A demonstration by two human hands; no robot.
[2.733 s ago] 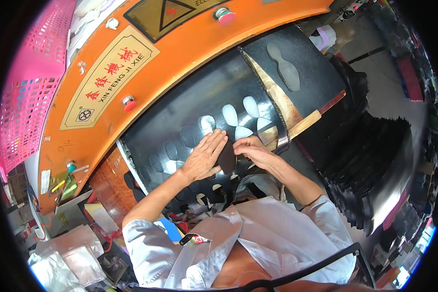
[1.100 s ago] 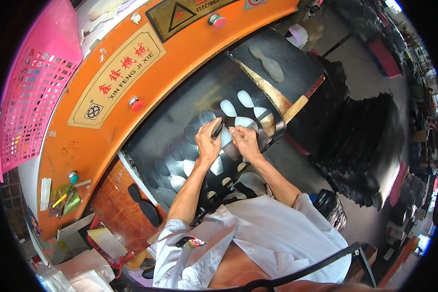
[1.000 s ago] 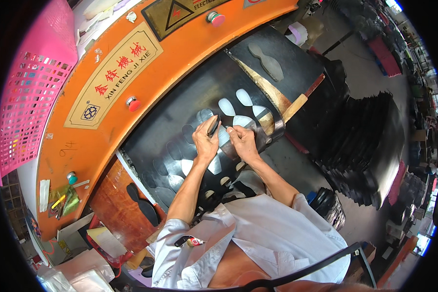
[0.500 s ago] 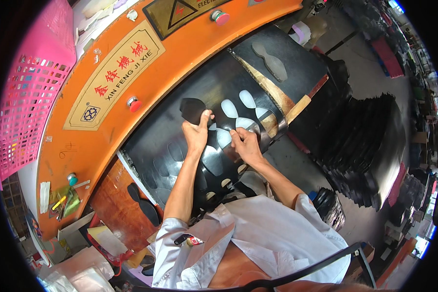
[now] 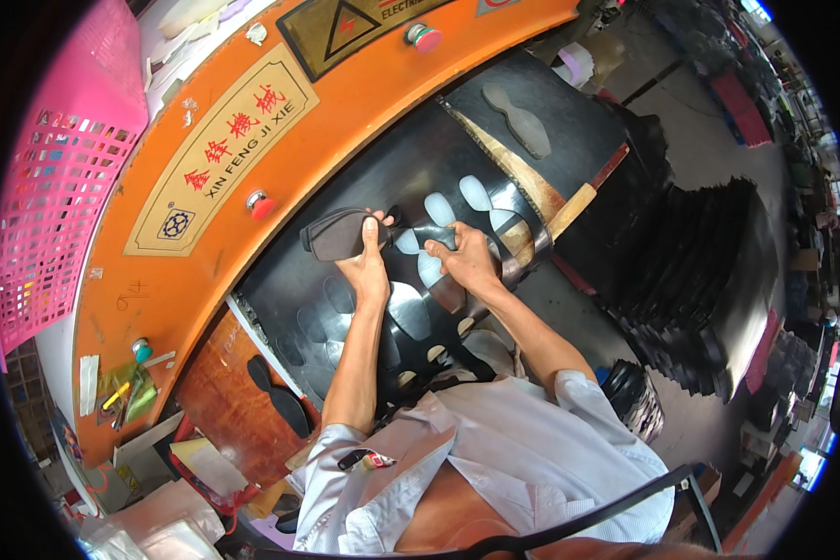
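Note:
My left hand [image 5: 368,271] is closed on a small stack of dark shoe soles [image 5: 334,235], thumb on top. My right hand [image 5: 469,259] pinches a dark sole piece [image 5: 436,236] at the black sheet, its fingertips beside the cutouts. The black sheet [image 5: 401,191] lies on the machine bed under both hands, with several pale sole-shaped openings [image 5: 475,193] in it. Fainter sole outlines [image 5: 322,325] show left of my left forearm. A metal sole-shaped cutting die [image 5: 517,119] rests at the far right of the bed.
An orange machine beam [image 5: 345,103] with red buttons [image 5: 259,204] curves along the far side. A pink basket [image 5: 70,168] stands at left. Loose dark soles [image 5: 278,397] lie on a reddish-brown board [image 5: 224,378]. Stacked black sheets [image 5: 686,289] are at right, near a wooden strip [image 5: 572,211].
My left hand has shifted slightly left and down, and its soles now lie flatter and fanned out. My right hand has moved slightly up, with a dark sole piece now at its fingertips.

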